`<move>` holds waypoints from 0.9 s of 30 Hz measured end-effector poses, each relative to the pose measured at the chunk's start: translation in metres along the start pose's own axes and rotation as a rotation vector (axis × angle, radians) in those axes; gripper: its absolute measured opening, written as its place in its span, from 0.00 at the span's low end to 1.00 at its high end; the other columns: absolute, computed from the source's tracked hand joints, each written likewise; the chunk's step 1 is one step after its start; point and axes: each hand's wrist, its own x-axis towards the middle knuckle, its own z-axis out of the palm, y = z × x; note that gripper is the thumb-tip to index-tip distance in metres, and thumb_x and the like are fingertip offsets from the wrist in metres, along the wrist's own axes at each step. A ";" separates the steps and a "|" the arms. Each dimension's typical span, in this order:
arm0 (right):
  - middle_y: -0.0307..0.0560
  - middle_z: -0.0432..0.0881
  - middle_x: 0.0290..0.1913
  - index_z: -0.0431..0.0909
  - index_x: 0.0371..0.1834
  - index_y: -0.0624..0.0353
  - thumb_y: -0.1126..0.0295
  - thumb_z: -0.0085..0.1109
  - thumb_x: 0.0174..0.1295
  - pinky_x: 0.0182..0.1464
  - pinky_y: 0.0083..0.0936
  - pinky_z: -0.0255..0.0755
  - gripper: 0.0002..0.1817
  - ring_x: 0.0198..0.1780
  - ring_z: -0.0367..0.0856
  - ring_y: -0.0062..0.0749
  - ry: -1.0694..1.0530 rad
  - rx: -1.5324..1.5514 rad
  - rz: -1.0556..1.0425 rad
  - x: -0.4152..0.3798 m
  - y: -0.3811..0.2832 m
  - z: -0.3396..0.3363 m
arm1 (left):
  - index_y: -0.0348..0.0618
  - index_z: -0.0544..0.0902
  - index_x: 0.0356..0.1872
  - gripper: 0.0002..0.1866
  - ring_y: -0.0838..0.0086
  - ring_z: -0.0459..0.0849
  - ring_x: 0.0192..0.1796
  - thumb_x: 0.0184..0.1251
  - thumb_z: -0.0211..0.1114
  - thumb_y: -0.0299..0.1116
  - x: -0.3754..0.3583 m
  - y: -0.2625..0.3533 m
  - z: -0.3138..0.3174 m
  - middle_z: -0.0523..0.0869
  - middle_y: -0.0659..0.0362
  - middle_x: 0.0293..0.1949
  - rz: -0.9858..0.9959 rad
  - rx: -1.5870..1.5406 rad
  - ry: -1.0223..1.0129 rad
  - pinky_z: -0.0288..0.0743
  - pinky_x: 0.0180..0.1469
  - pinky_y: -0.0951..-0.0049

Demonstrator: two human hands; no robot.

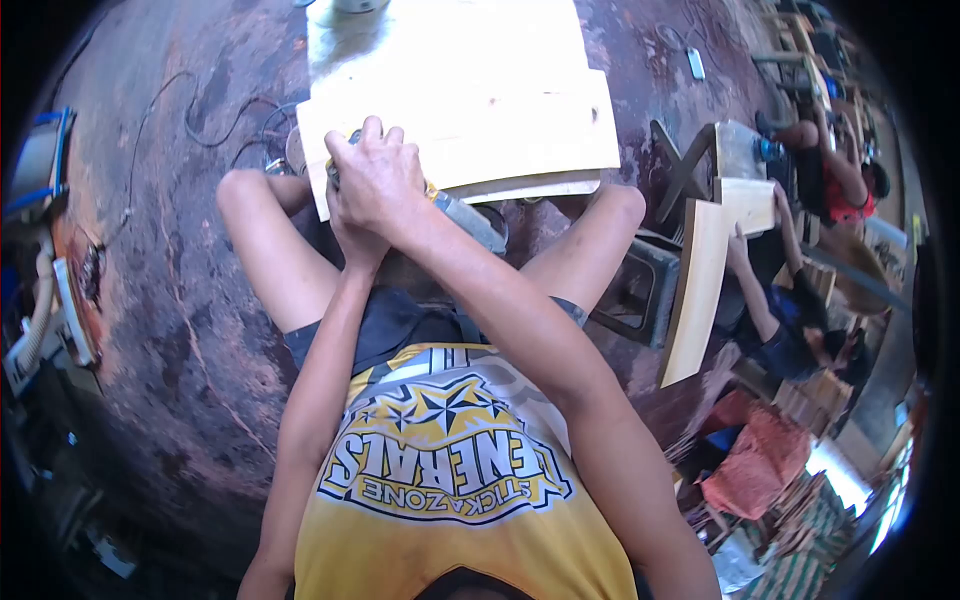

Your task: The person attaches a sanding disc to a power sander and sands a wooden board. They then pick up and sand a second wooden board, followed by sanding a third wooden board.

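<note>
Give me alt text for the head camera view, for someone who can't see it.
The camera wearer's right hand overlaps the left hand at what looks like a mostly hidden power tool, near the left end of a pale wooden board. Off to the right, another person handles wood pieces.

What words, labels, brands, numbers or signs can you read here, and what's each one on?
"GENERALS": large letters on the yellow shirt, upside down in this view.
"STICKAZONE": smaller letters on that shirt, also upside down.
White marking near the shirt's hem: too unclear to read.
Partly hidden power tool: no readable text.
Nothing else legible; the background is too small or blurred.
</note>
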 end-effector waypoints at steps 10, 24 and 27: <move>0.65 0.77 0.49 0.71 0.70 0.46 0.55 0.74 0.45 0.61 0.48 0.73 0.43 0.55 0.79 0.59 0.201 0.456 0.221 -0.026 0.077 -0.019 | 0.36 0.75 0.61 0.35 0.59 0.82 0.60 0.51 0.78 0.35 0.038 -0.002 0.069 0.82 0.48 0.59 0.127 0.004 -0.309 0.72 0.64 0.59; 0.63 0.79 0.59 0.74 0.65 0.65 0.43 0.80 0.38 0.68 0.43 0.68 0.52 0.64 0.76 0.56 0.540 0.762 0.627 -0.068 0.226 -0.036 | 0.37 0.75 0.60 0.35 0.61 0.84 0.56 0.49 0.79 0.37 0.049 0.015 0.208 0.83 0.50 0.55 0.279 0.030 -0.649 0.75 0.60 0.61; 0.64 0.79 0.59 0.75 0.64 0.65 0.43 0.80 0.38 0.66 0.43 0.71 0.51 0.62 0.78 0.56 0.588 0.809 0.710 -0.081 0.245 -0.046 | 0.37 0.76 0.60 0.35 0.61 0.84 0.55 0.49 0.80 0.37 0.049 0.017 0.233 0.84 0.51 0.55 0.302 0.027 -0.717 0.75 0.59 0.62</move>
